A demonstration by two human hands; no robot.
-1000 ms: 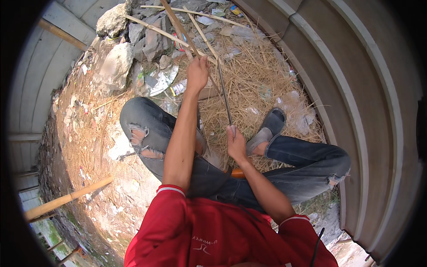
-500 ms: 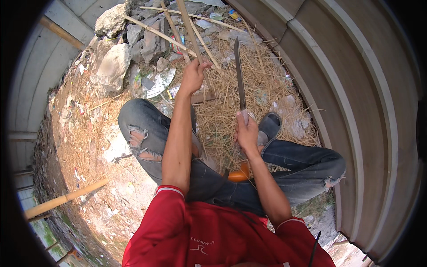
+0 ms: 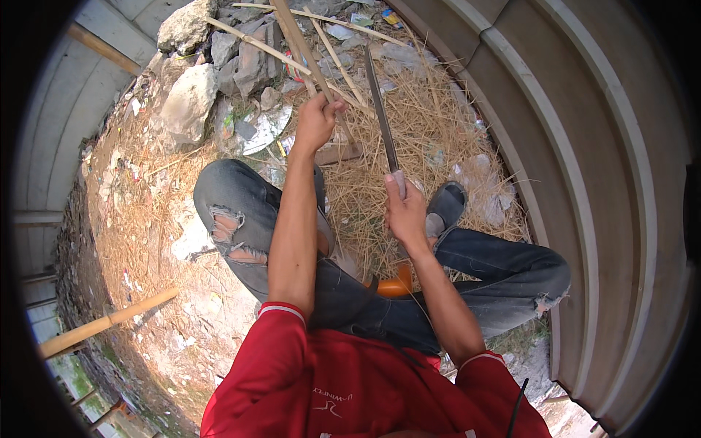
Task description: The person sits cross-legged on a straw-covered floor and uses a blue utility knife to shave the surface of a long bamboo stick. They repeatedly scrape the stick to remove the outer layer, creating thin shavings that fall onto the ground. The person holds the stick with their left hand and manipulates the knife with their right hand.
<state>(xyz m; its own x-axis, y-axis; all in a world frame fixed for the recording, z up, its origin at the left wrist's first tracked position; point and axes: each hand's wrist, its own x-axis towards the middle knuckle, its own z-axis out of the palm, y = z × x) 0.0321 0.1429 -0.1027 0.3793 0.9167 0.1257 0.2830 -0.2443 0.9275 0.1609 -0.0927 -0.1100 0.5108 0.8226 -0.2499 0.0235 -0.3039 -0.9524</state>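
My left hand (image 3: pixel 318 123) is closed round the lower part of a long bamboo strip (image 3: pixel 301 50), which slants up and away toward the far side. In my right hand (image 3: pixel 406 213) is a machete (image 3: pixel 380 109), gripped by its pale handle. Its long dark blade points away from me and leans a little left, apart from the bamboo strip in this view. Other pale bamboo strips (image 3: pixel 261 45) lie just beyond my left hand. A brown wooden block (image 3: pixel 337 155) rests on the ground between my hands.
Straw and thin shavings (image 3: pixel 431 124) cover the ground ahead. Rocks (image 3: pixel 191 102) are piled at the far left. A corrugated metal wall (image 3: pixel 577 146) curves along the right. An orange object (image 3: pixel 394 283) sits between my legs. A bamboo pole (image 3: pixel 109 321) juts in at left.
The machete's blade has swung left toward the bamboo strip, and its handle has shifted slightly. The strip's far end has tipped a little left. My left hand has hardly moved.
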